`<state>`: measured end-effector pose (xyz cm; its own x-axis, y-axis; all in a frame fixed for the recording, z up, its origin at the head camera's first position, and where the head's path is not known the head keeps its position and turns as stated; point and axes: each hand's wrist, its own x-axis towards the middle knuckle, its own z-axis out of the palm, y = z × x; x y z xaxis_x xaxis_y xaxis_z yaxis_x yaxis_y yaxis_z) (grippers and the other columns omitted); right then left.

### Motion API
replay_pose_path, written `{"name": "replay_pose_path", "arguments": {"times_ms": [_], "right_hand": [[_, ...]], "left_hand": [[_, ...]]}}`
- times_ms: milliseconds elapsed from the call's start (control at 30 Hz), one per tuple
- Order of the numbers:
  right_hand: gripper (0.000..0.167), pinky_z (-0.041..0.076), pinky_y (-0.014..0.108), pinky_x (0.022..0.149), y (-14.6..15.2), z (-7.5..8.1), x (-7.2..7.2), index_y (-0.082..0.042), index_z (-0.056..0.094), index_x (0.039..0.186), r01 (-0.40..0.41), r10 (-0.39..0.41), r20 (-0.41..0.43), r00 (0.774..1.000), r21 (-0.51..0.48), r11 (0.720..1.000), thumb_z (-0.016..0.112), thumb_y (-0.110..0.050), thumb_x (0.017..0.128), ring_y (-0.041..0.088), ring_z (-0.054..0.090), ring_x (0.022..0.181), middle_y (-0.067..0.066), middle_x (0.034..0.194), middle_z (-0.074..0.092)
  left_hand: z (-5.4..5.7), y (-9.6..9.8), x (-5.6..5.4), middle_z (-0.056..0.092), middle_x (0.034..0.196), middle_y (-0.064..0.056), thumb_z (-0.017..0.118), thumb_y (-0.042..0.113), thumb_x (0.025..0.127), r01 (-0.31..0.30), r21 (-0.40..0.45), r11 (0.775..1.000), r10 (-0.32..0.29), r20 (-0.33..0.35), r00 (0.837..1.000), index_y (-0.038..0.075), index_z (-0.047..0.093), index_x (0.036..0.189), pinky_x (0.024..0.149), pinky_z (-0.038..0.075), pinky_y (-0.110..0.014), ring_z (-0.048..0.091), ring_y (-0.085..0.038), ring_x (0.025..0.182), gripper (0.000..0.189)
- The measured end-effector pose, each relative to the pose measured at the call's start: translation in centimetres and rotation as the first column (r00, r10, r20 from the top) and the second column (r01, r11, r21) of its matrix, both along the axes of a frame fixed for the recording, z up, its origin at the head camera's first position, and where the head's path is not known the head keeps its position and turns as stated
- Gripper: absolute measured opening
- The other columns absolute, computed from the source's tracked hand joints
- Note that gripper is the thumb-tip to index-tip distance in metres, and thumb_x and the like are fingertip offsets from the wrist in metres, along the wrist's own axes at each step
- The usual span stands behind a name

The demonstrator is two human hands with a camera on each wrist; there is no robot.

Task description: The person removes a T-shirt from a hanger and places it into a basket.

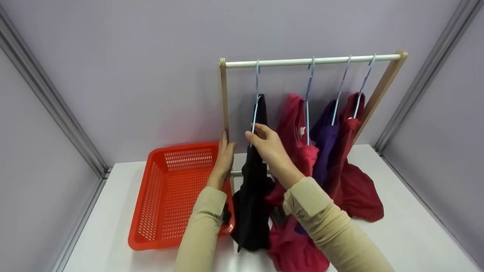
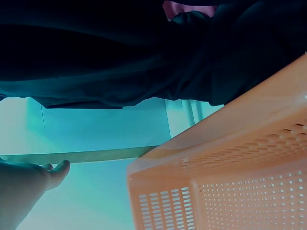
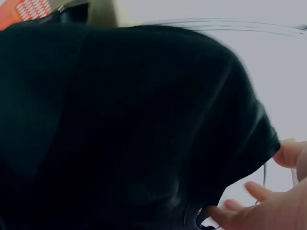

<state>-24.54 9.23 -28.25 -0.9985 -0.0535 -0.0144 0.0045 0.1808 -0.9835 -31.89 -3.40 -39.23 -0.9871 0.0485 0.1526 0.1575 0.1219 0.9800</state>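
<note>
A black shirt [image 1: 252,181] hangs on a light blue hanger [image 1: 257,81], hooked over the rack's white rail near its left end. My right hand [image 1: 266,143] pinches the hanger's sloping arm between thumb and forefinger, at the shirt's upper edge. Close up in the right wrist view, the dark cloth fills most of the picture, with the thumb [image 3: 288,154] right at its edge. Lower on the left, my left hand [image 1: 224,156] rests against the rack's wooden post [image 1: 224,98], fingers straight and pointing up. The left wrist view has its fingertips overlapping the post [image 2: 105,155].
A red plastic basket [image 1: 141,200] stands on the white table [image 1: 410,211], left of the rack and beside the left forearm. Right of the black shirt hang a pink-red garment [image 1: 289,124], a purple one [image 1: 328,143] and a dark red one [image 1: 359,189]. Grey walls enclose the table.
</note>
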Motion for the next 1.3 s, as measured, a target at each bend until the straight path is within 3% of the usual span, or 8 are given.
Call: {"name": "replay_pose_path", "arguments": {"times_ms": [133, 267, 500, 833, 933, 1067, 1200, 1300], "right_hand": [[0.045, 0.037, 0.041, 0.111, -0.1, -0.2, -0.3, 0.002, 0.044, 0.138, 0.038, -0.04, -0.082, 0.996, -0.028, 0.999, 0.052, -0.01, 0.095, 0.027, 0.046, 0.132, 0.019, 0.143, 0.047], [0.038, 0.047, 0.031, 0.099, 0.0, -0.2, -0.5, 0.003, 0.051, 0.132, 0.045, -0.055, -0.094, 0.994, -0.101, 0.994, 0.052, -0.001, 0.094, 0.022, 0.057, 0.117, 0.021, 0.132, 0.057], [0.04, 0.054, 0.016, 0.079, 0.3, 0.1, -0.3, 0.01, 0.045, 0.133, -0.048, 0.019, -0.088, 0.996, -0.341, 0.939, 0.048, 0.01, 0.093, 0.008, 0.066, 0.089, 0.025, 0.123, 0.061], [0.04, 0.054, 0.016, 0.078, 1.1, 0.9, 1.1, 0.009, 0.045, 0.133, -0.14, 0.085, -0.19, 0.978, -0.299, 0.944, 0.048, 0.008, 0.093, 0.004, 0.067, 0.088, 0.015, 0.11, 0.068], [0.04, 0.054, 0.016, 0.077, 1.4, 0.6, 2.0, 0.009, 0.046, 0.132, -0.147, 0.089, -0.203, 0.975, -0.292, 0.945, 0.049, 0.008, 0.092, 0.004, 0.068, 0.087, 0.005, 0.102, 0.07], [0.039, 0.054, 0.017, 0.078, 1.8, -0.5, 3.1, 0.01, 0.048, 0.13, -0.129, 0.069, -0.212, 0.975, -0.28, 0.951, 0.049, 0.009, 0.091, 0.006, 0.068, 0.088, 0.005, 0.099, 0.07], [0.038, 0.055, 0.019, 0.079, 2.3, -1.8, 4.4, 0.013, 0.048, 0.128, -0.118, 0.059, -0.22, 0.974, -0.27, 0.956, 0.049, 0.012, 0.09, 0.006, 0.069, 0.087, 0.002, 0.093, 0.069], [0.037, 0.055, 0.02, 0.077, 2.7, -3.0, 5.3, 0.014, 0.047, 0.125, -0.117, 0.065, -0.213, 0.975, -0.244, 0.963, 0.048, 0.013, 0.089, 0.006, 0.069, 0.085, -0.002, 0.089, 0.067]], "left_hand": [[-0.2, 0.0, 0.1, -0.003, 0.162, -0.012, 0.033, 0.021, 0.098, 0.01, 0.012, 1.0, -0.01, 0.019, 1.0, 0.01, 0.001, 0.154, 0.122, 0.004, -0.046, -0.003, -0.027, 0.15, 0.066], [-0.3, 0.0, 0.0, -0.005, 0.162, -0.012, 0.033, 0.021, 0.097, 0.018, 0.031, 0.999, -0.019, 0.017, 1.0, 0.009, 0.0, 0.154, 0.122, 0.003, -0.046, -0.004, -0.028, 0.15, 0.067], [-0.3, 0.1, -0.2, -0.005, 0.162, -0.015, 0.035, 0.018, 0.094, 0.014, 0.035, 0.999, -0.014, -0.015, 1.0, 0.004, 0.0, 0.153, 0.122, 0.002, -0.044, -0.005, -0.028, 0.15, 0.07], [-0.2, -0.3, 0.0, 0.002, 0.162, -0.015, 0.036, 0.018, 0.094, -0.001, 0.005, 1.0, 0.001, 0.017, 1.0, 0.009, 0.006, 0.154, 0.122, 0.008, -0.044, 0.004, -0.028, 0.15, 0.068], [0.0, -0.7, 0.2, 0.003, 0.162, -0.014, 0.036, 0.018, 0.095, 0.003, -0.003, 1.0, -0.003, 0.023, 1.0, 0.011, 0.007, 0.154, 0.122, 0.009, -0.045, 0.005, -0.028, 0.15, 0.067], [0.3, -1.2, 0.6, 0.008, 0.161, -0.015, 0.039, 0.017, 0.094, -0.02, -0.083, 0.996, 0.022, 0.024, 0.999, 0.009, 0.01, 0.154, 0.121, 0.013, -0.045, 0.01, -0.03, 0.149, 0.067], [0.8, -1.8, 1.0, 0.022, 0.157, -0.021, 0.046, 0.013, 0.092, -0.111, -0.186, 0.976, 0.101, -0.066, 0.993, 0.005, 0.022, 0.151, 0.119, 0.021, -0.046, 0.023, -0.035, 0.145, 0.065], [1.4, -2.2, 1.3, 0.036, 0.15, -0.022, 0.05, 0.01, 0.091, -0.193, -0.287, 0.938, 0.146, -0.178, 0.973, 0.006, 0.033, 0.148, 0.115, 0.029, -0.048, 0.034, -0.036, 0.14, 0.06]]}}
